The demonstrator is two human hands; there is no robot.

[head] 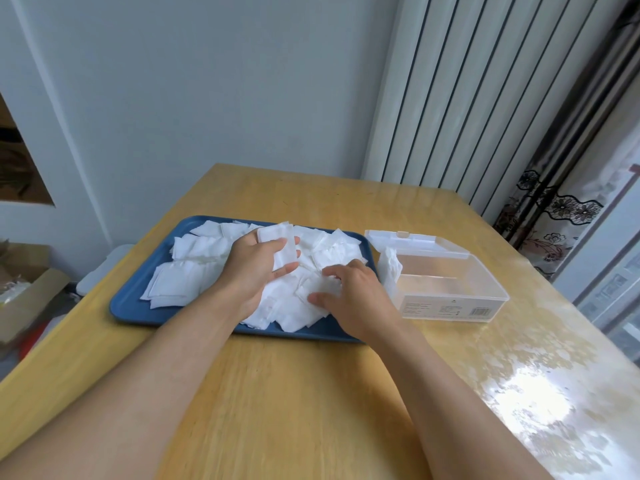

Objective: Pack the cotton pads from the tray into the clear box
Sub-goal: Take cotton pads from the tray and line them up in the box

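Cotton pads (194,258) lie loose and overlapping across most of the blue tray (138,306), thickest toward its near right corner, with bare tray showing only at the near left corner. The tray sits on the wooden table (294,393), and the clear box (450,292) stands just beside the tray's right edge, lid hinged back at its far side. A few pads already stand on edge against the box's left wall; the rest of the box appears unfilled.

The left hand (256,268) is raised over the middle of the tray, fingers curled round a small stack of pads (280,244), thumb on top. The right hand (349,296) rests on the heap near the tray's right edge, fingers bent and spread onto the pads; whether it has one pinched cannot be told.

Assessment: gathering is in hand and the task is at an early stage. To do this step well, each new pad should be squared against the held stack before it is added, edges flush, so the stack enters the box upright beside those already there. The pads are light and limp; a loose grip risks fanning or dropping them over the gap between tray and box.
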